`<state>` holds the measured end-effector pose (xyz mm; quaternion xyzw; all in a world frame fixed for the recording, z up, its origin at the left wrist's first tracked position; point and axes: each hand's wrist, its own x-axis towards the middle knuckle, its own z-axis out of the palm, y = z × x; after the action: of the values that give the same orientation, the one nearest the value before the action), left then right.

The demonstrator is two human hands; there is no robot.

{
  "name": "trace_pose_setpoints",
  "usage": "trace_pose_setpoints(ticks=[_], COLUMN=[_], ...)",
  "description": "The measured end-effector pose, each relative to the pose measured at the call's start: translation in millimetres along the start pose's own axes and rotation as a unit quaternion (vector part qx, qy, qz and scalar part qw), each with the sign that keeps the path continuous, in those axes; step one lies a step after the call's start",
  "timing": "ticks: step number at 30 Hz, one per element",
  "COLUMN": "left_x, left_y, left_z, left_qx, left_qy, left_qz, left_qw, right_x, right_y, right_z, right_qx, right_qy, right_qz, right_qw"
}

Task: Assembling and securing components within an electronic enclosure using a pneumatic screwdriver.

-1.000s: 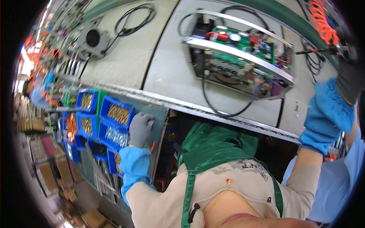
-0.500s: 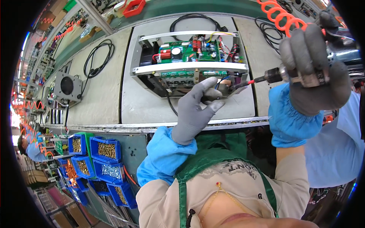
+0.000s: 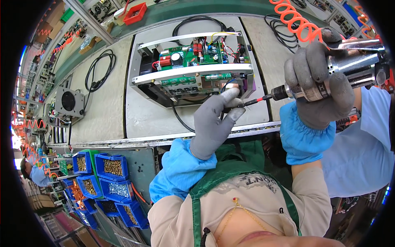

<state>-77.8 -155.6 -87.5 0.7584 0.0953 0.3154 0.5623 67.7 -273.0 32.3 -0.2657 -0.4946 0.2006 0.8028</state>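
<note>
My right hand [image 3: 317, 80], in a grey glove, is wrapped round a silver pneumatic screwdriver [image 3: 354, 64] held nearly level, its bit [image 3: 263, 98] pointing left. At the bit's tip are the thumb and fingertips of my grey-gloved left hand [image 3: 214, 121], closed in a pinch. What is between them, if anything, is too small to make out. Just beyond the left hand stands an open metal-framed unit [image 3: 193, 72] with a green circuit board [image 3: 189, 61], red and white components and wires inside.
A coiled orange air hose [image 3: 294, 18] hangs above the screwdriver. Black cables [image 3: 98, 70] lie on the bench. A fan unit [image 3: 69, 101] stands at the left. Blue bins [image 3: 113, 166] of small hardware sit at lower left. A person in light blue [image 3: 358, 160] is at right.
My right hand has brought the screwdriver left and lower, away from the unit's right side, so its tip meets my left fingertips. The view has shifted slightly.
</note>
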Motion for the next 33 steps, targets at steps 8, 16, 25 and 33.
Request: trace_pose_setpoints(ticks=[8,16,25,33], left_x=[-14,-11,-21,-13], left_y=[-15,-111,-73,-55], left_z=[3,-5,19,18], left_qx=[0.021,-0.179,-0.254,-0.014], left_qy=[0.007,-0.007,0.015,-0.027], left_qz=[0.020,-0.405,-0.354,-0.145], left_qw=[1.000,0.897,0.900,0.989], right_x=[-32,-38,-46,-41], right_y=[13,-6,-21,-17], right_z=[3,-12,-22,-19], right_qx=[-0.057,0.005,-0.080,-0.146], right_qy=[0.060,0.091,0.031,-0.005], right_qz=[-0.016,0.007,0.000,-0.022], right_qw=[0.996,0.996,0.996,0.989])
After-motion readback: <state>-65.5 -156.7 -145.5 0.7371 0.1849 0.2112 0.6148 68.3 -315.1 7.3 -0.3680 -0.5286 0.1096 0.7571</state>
